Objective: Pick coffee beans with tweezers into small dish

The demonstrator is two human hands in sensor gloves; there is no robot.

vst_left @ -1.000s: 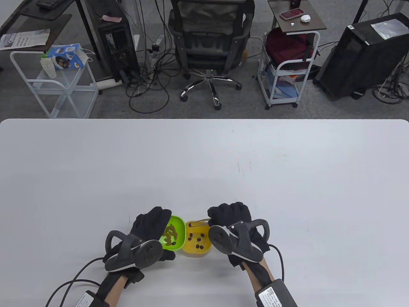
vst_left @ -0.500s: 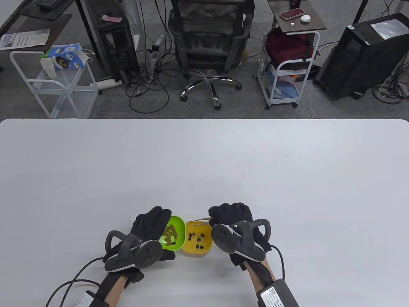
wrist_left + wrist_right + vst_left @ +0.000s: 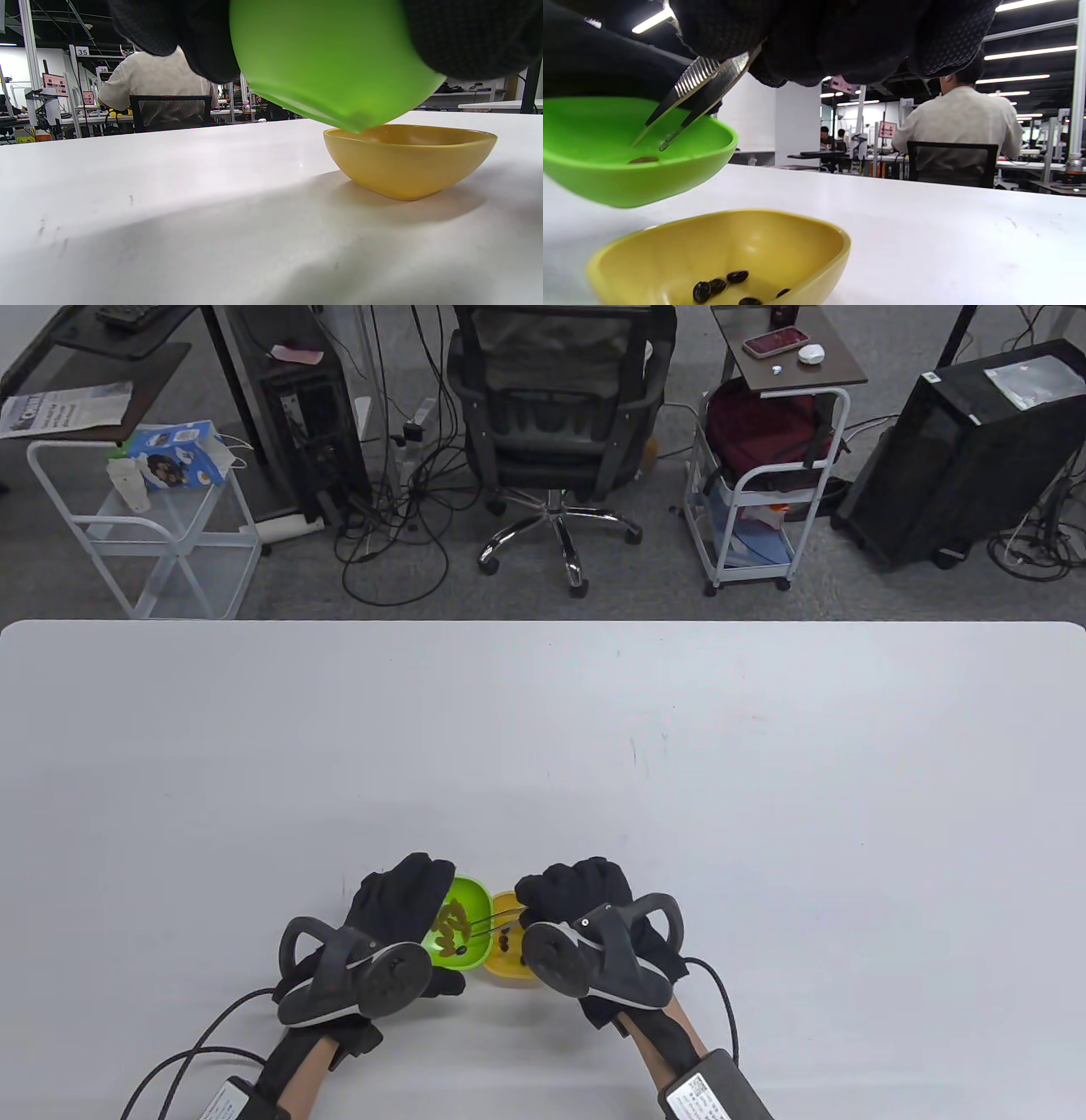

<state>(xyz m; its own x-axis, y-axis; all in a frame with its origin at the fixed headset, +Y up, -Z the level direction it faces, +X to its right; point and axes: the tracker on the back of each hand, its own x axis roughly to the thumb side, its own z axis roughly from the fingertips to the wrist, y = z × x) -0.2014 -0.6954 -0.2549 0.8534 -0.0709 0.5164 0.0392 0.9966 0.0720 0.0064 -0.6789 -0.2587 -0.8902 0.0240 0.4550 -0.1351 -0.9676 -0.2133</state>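
My left hand (image 3: 399, 899) grips a green dish (image 3: 462, 929) and holds it tilted, raised off the table; the left wrist view shows its underside (image 3: 335, 63) above the yellow dish (image 3: 409, 159). The green dish holds several beans (image 3: 450, 925). My right hand (image 3: 577, 895) holds metal tweezers (image 3: 479, 923); their tips (image 3: 653, 142) are slightly apart and empty, reaching into the green dish (image 3: 628, 169). The yellow dish (image 3: 507, 954) stands on the table, partly hidden by my right hand, with several dark coffee beans (image 3: 721, 286) inside.
The white table (image 3: 543, 746) stretches away behind the dishes. An office chair (image 3: 556, 432), carts and computer towers stand on the floor beyond the table's far edge. Glove cables (image 3: 195, 1052) trail off the near edge.
My right hand has moved left with the tweezers, from over the yellow dish to over the green dish, now covering much of the yellow dish. The left hand and green dish have stayed put.
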